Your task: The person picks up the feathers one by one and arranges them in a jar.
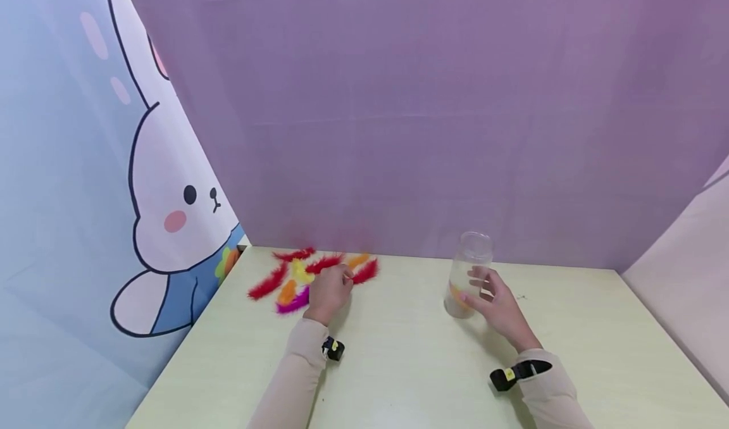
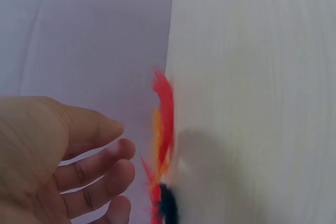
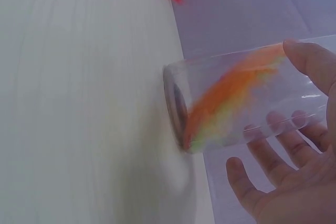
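Observation:
My left hand (image 1: 330, 290) is over the right part of a group of coloured feathers. Its thumb and fingers curve loosely in the left wrist view, with nothing between them. Near the fingertips lie a red feather (image 2: 166, 108), an orange one (image 2: 156, 129) and a dark one (image 2: 168, 203). My right hand (image 1: 501, 305) holds a clear jar (image 1: 475, 248) around its side, thumb on one side and fingers on the other. Inside the jar, orange and yellow-green feathers (image 3: 226, 98) lean diagonally from the base. The jar's base is at the tabletop.
More feathers lie left of the left hand: red (image 1: 269, 282), yellow (image 1: 300, 271), orange (image 1: 287, 293) and magenta (image 1: 293, 302). A purple cloth (image 1: 398, 131) hangs along the back edge of the pale table (image 1: 398, 366). At the left hangs a blue rabbit-print cloth (image 1: 57, 226).

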A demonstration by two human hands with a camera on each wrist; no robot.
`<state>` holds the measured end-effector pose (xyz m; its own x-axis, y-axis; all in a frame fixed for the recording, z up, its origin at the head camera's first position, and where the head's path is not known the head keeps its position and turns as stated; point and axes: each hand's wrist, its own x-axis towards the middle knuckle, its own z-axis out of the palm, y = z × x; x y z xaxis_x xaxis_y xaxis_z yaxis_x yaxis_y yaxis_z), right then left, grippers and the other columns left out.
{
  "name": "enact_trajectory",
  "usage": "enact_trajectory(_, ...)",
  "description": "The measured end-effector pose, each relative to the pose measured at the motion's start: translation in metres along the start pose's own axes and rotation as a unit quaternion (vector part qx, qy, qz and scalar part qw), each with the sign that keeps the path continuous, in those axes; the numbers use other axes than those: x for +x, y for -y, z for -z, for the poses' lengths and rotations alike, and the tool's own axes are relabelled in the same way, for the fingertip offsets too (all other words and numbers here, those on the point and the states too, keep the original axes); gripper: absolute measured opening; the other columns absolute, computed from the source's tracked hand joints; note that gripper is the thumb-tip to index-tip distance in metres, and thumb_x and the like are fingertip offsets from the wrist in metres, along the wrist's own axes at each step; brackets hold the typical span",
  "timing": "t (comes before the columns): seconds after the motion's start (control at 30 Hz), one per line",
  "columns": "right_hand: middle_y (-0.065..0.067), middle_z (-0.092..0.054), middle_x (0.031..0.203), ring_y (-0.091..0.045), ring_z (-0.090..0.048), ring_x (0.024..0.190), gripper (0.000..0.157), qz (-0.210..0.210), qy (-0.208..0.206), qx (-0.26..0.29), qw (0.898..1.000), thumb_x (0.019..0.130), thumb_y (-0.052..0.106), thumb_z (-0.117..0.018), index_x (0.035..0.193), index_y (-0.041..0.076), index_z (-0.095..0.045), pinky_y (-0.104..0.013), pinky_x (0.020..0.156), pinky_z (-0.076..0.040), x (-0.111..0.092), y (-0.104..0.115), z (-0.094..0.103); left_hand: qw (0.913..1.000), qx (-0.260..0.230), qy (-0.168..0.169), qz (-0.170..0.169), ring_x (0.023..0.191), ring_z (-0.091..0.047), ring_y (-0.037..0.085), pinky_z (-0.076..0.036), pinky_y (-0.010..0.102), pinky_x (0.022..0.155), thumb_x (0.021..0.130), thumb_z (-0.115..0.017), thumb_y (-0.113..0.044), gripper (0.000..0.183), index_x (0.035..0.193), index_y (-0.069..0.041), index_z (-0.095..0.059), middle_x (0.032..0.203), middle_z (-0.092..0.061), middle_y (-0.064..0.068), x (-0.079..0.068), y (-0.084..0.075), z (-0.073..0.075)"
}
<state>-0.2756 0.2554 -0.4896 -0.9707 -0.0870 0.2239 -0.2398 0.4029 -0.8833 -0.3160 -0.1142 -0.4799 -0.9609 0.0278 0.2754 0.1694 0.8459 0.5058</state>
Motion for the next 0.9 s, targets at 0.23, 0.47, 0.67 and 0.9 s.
enact_trajectory(0.23, -0.016, -0.048, 0.153, -0.037, -0.049, 0.137, 0.064, 0.001, 0.002, -0.007, 1.0, 0.095, 0.028, -0.075, 0.146, 0.007, -0.043, -0.057, 0.113, -0.041, -0.001, 0.002, 0.001, 0.999, 0.04, 0.003, 0.017, 0.078, -0.073, 0.027, -0.058, 0.041, 0.059, 0.093, -0.07, -0.009, 0.014, 0.103, -0.01, -0.079, 0.095, -0.078, 0.005, 0.001, 0.009, 0.004)
enact_trajectory(0.47, -0.017, -0.048, 0.153, -0.039, -0.049, 0.137, 0.065, -0.001, 0.001, 0.0, 1.0, 0.095, 0.027, -0.075, 0.147, 0.006, -0.042, -0.058, 0.113, -0.041, -0.001, 0.002, 0.0, 0.9985, 0.043, -0.006, 0.032, 0.079, -0.072, 0.029, -0.059, 0.045, 0.064, 0.093, -0.073, -0.012, 0.01, 0.1, -0.009, -0.079, 0.096, -0.079, 0.006, 0.003, 0.015, 0.004)
enact_trajectory(0.67, -0.016, -0.049, 0.153, -0.038, -0.048, 0.138, 0.066, -0.002, 0.002, 0.008, 1.0, 0.094, 0.026, -0.076, 0.147, 0.006, -0.042, -0.058, 0.114, -0.04, 0.0, 0.001, -0.001, 0.9973, 0.058, 0.003, 0.045, 0.078, -0.072, 0.029, -0.06, 0.045, 0.065, 0.093, -0.073, -0.014, 0.009, 0.098, -0.011, -0.08, 0.094, -0.078, 0.006, 0.005, 0.02, 0.0)
enact_trajectory(0.9, -0.019, -0.048, 0.153, -0.041, -0.048, 0.139, 0.065, 0.001, 0.003, 0.007, 1.0, 0.095, 0.023, -0.075, 0.147, 0.004, -0.041, -0.06, 0.114, -0.039, -0.001, 0.003, 0.001, 0.9963, 0.068, 0.006, 0.051, 0.078, -0.072, 0.028, -0.059, 0.044, 0.065, 0.093, -0.074, -0.017, 0.008, 0.096, -0.013, -0.08, 0.093, -0.078, 0.005, 0.009, 0.021, -0.001)
